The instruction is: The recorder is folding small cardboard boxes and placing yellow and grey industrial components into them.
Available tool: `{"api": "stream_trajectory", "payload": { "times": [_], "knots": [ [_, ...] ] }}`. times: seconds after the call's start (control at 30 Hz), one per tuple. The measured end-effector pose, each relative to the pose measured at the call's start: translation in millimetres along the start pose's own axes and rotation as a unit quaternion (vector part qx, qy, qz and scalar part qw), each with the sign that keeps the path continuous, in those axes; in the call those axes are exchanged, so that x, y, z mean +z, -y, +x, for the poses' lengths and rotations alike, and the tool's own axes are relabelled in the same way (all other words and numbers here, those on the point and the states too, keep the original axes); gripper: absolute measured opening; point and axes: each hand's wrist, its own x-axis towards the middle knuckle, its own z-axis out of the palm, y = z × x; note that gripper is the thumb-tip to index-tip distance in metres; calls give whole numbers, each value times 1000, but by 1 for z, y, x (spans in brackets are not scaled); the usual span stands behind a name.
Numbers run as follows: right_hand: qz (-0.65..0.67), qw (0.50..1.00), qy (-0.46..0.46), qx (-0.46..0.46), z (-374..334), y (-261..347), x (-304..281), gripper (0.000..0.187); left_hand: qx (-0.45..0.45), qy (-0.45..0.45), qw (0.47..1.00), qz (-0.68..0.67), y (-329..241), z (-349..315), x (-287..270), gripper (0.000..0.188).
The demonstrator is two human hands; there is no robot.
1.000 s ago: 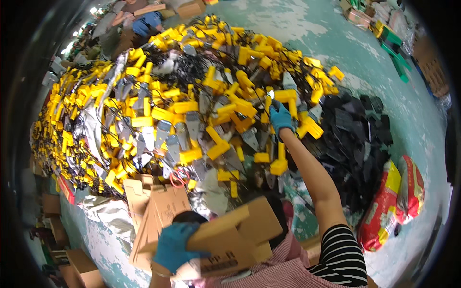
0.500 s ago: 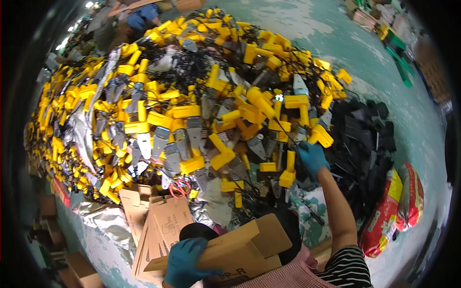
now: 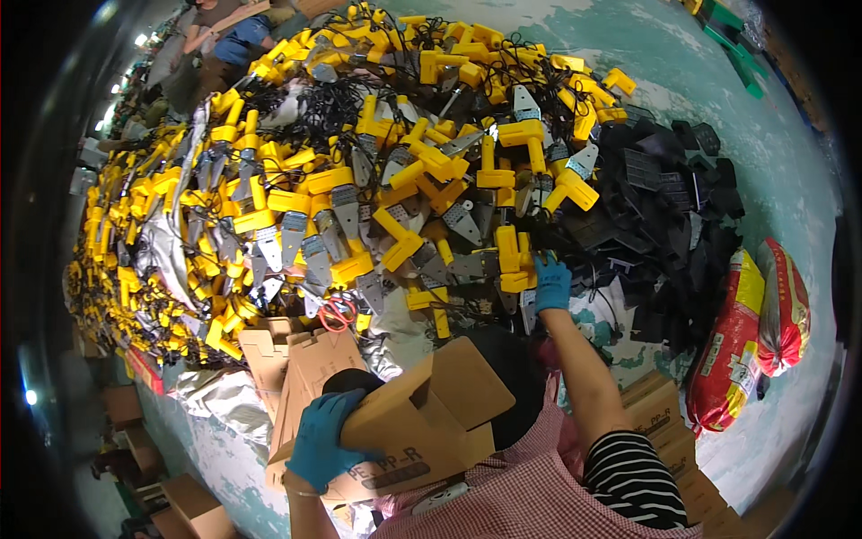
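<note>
My left hand [image 3: 328,440], in a blue glove, grips the near left side of an open cardboard box [image 3: 413,449] tilted across my lap, its end flaps standing out. My right hand [image 3: 551,285], gloved alike, reaches to the near right edge of the heap. Its fingers are curled against a yellow-handled pipe welder [image 3: 512,256] and seem closed on it, though the fingertips are partly hidden. Around it lies a big heap of such pipe welders [image 3: 346,211] with flat grey metal heads and black cords.
Black plastic stands [image 3: 655,189] are piled right of the heap. Two red and yellow sacks [image 3: 723,359] lie beyond them. Cardboard boxes [image 3: 664,422] are stacked by my right arm, flattened cartons [image 3: 314,359] at front left. Red-handled scissors [image 3: 338,314] rest there. Another person [image 3: 238,36] sits far left.
The view has shifted. A yellow-handled pipe welder that hung blurred on its cord left of my right hand now lies beside that hand. The box in my left hand has tipped to show more of its side.
</note>
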Motion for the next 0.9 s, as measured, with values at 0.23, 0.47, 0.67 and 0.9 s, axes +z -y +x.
{"api": "stream_trajectory", "payload": {
  "times": [0.23, 0.47, 0.67, 0.9],
  "knots": [
    [155, 963, 74, -209, 27, -25, -80, 38, -89, 18, 986, -139, 6, -13, -17, 76],
    [500, 840, -160, 134, -124, -111, -276, 25, -60, -25, 986, -155, 20, -29, -19, 64],
    [539, 773, -286, 173, -204, -123, -384, 33, -24, -57, 998, -28, -8, -28, -5, 70],
    [611, 764, -189, 86, -206, -83, -411, 28, 53, -97, 992, 61, -37, -11, 1, 71]
  ]
}}
